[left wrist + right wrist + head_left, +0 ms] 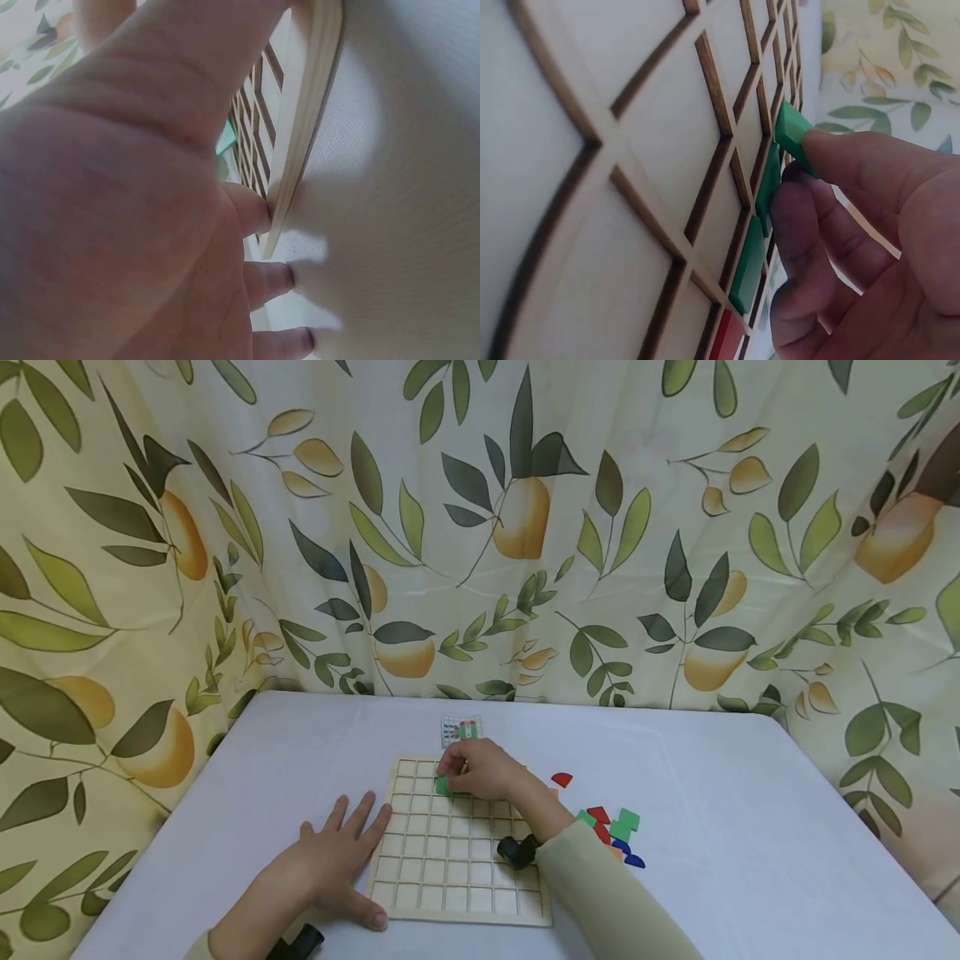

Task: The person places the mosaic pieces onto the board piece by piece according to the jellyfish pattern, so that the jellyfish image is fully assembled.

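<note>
A pale wooden grid board (457,920) lies on the table. My right hand (483,770) is over its far rows and pinches a green tile (791,135) between thumb and fingers, the tile tilted above the grid. In the right wrist view, a green piece (767,187), another green piece (747,266) and a red piece (726,336) sit in cells below it. My left hand (333,853) lies spread at the board's left side, thumb by the near left corner. One of its fingers (251,211) touches the board's edge in the left wrist view.
Loose red, green, blue and orange pieces (621,827) lie on the white table (720,827) right of the board, partly behind the right arm. A small printed card (452,728) lies beyond the board's far edge. A leaf-patterned curtain (480,635) hangs behind the table.
</note>
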Demonstrator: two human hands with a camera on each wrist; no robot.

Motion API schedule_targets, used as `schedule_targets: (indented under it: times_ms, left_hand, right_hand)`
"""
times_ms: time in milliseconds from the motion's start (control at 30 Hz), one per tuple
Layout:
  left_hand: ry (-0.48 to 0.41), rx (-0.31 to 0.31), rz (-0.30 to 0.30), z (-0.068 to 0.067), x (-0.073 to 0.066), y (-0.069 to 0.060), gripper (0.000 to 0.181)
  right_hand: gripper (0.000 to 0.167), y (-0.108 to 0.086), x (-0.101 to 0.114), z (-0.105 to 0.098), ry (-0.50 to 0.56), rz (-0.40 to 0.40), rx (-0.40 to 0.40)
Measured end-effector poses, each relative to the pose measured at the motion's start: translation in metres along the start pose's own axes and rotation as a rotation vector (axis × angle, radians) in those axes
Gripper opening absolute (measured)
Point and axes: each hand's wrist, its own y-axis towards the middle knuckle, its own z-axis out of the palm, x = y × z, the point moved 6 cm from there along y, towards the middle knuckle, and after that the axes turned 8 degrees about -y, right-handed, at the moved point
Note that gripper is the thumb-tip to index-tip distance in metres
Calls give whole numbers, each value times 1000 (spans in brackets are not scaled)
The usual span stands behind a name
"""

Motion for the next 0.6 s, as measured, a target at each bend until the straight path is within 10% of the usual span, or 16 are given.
schedule_targets:
  times_ms: [600]
  left_hand:
    - [-2,2,-5,-2,-1,-1,135]
  right_hand:
    - [11,5,2,6,-104,-6,-7]
